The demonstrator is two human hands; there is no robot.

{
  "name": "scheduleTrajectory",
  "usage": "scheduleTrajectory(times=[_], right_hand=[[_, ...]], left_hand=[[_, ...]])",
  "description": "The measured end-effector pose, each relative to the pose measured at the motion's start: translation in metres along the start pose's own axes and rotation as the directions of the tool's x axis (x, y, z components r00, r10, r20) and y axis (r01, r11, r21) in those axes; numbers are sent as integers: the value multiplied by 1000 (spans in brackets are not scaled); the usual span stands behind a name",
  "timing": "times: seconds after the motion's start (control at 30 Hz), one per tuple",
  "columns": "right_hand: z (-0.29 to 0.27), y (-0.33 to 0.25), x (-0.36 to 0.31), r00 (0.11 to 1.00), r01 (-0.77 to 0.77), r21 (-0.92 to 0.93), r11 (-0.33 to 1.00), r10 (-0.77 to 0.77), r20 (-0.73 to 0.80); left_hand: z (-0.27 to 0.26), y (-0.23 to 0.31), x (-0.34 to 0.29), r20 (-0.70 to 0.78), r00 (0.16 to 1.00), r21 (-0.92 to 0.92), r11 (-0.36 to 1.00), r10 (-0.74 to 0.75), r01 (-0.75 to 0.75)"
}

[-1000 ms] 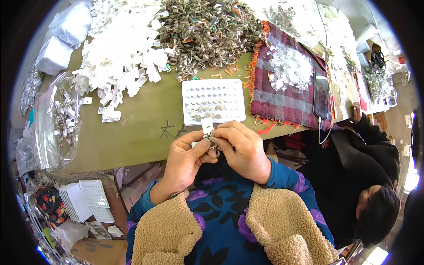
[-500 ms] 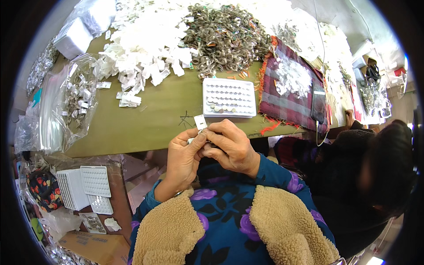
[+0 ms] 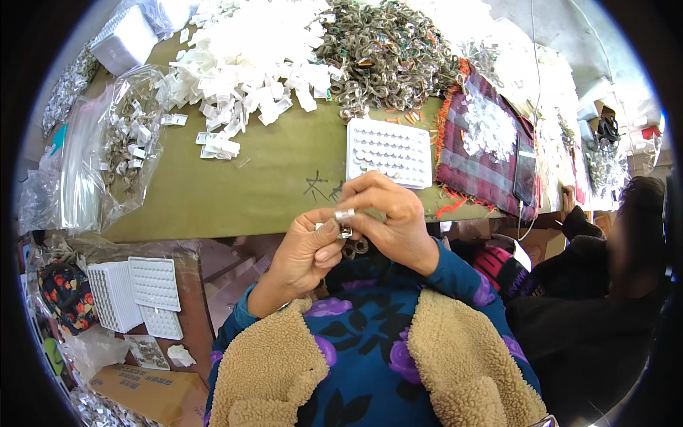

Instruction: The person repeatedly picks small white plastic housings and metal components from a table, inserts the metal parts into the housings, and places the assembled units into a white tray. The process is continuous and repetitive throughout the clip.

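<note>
My left hand (image 3: 307, 254) and my right hand (image 3: 393, 222) meet over the table's front edge, both with fingers closed in a pinch. Between the fingertips is a small white plastic piece (image 3: 344, 213), with the right fingers on it. Just below, the left thumb and fingers grip a small white plastic case (image 3: 346, 232), partly covered by the fingers. A grey looped strip (image 3: 355, 248) hangs under the hands. Beyond the right hand lies a white tray (image 3: 353, 153) with rows of round hollows; a few small discs show in its front rows.
White plastic pieces (image 3: 249, 78) and grey looped strips (image 3: 384, 57) form heaps at the back. A plaid cloth (image 3: 455, 156) bears clear bits and a phone (image 3: 525, 174). Bags (image 3: 78, 171) lie left; stacked trays (image 3: 114, 299) stand lower left. A person (image 3: 597, 313) sits at right.
The white plastic piece that stood upright above my fingertips now lies lower between them. My right fingers have shifted over it, and the grey looped strip now shows below. The whole view has shifted slightly.
</note>
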State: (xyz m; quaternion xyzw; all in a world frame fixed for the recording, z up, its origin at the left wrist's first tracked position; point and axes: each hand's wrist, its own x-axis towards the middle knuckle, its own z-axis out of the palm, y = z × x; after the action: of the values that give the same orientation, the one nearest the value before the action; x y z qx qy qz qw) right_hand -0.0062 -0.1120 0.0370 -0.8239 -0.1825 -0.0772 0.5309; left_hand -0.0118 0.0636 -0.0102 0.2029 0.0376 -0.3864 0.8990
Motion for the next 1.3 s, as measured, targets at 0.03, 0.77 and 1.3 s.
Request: scheduleTrajectory(times=[0.03, 0.77, 1.3], right_hand=[[-4, 1, 0, 997, 73, 23, 997, -74, 38], [-129, 65, -41, 829, -79, -388, 918, -155, -537], [-186, 113, -72, 652, -500, -317, 806, 109, -750]], left_hand=[[-2, -2, -1, 36, 999, -71, 997, -6, 8], [18, -21, 36, -5, 993, 20, 993, -120, 120], [22, -29, 53, -27, 992, 161, 978, -127, 129]])
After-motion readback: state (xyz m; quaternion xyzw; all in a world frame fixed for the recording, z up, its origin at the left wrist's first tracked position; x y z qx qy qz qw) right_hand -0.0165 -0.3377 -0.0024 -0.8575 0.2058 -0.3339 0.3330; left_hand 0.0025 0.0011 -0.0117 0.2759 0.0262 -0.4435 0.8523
